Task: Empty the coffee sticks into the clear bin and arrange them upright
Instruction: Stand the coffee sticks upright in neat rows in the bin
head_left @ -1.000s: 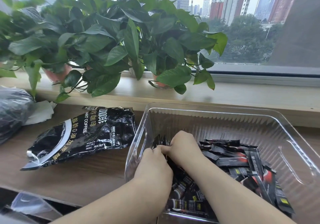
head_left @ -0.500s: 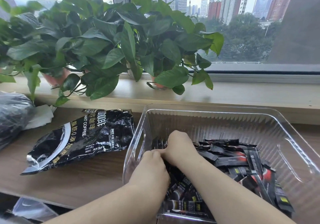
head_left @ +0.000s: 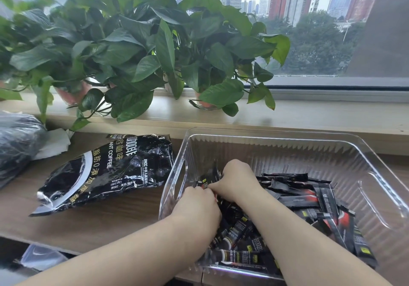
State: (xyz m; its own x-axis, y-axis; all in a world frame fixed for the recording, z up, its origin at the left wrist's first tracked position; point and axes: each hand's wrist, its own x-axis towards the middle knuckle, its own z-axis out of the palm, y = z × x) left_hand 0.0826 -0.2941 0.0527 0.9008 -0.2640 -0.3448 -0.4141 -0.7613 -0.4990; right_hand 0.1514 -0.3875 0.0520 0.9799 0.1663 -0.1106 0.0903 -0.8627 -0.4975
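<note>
A clear ribbed plastic bin [head_left: 298, 153] stands on the wooden desk at the right. Several black coffee sticks [head_left: 309, 199] lie in a loose heap on its floor. Both my hands are inside the bin at its left end. My left hand [head_left: 197, 206] and my right hand [head_left: 236, 180] meet fingertip to fingertip and grip a bunch of sticks [head_left: 210, 178] held against the left wall. The fingers are curled; how upright the bunch stands is hidden by the hands. The flattened black coffee bag [head_left: 106, 170] lies on the desk left of the bin.
Potted leafy plants [head_left: 141, 48] line the window sill behind the desk. A dark plastic bag [head_left: 17, 144] and white paper [head_left: 55, 141] sit at the far left. A clear plastic lid [head_left: 42, 257] lies below the desk edge.
Both hands stay at the bin's left end and have shifted slightly while working on the bunch of sticks. The bag and bin have not moved.
</note>
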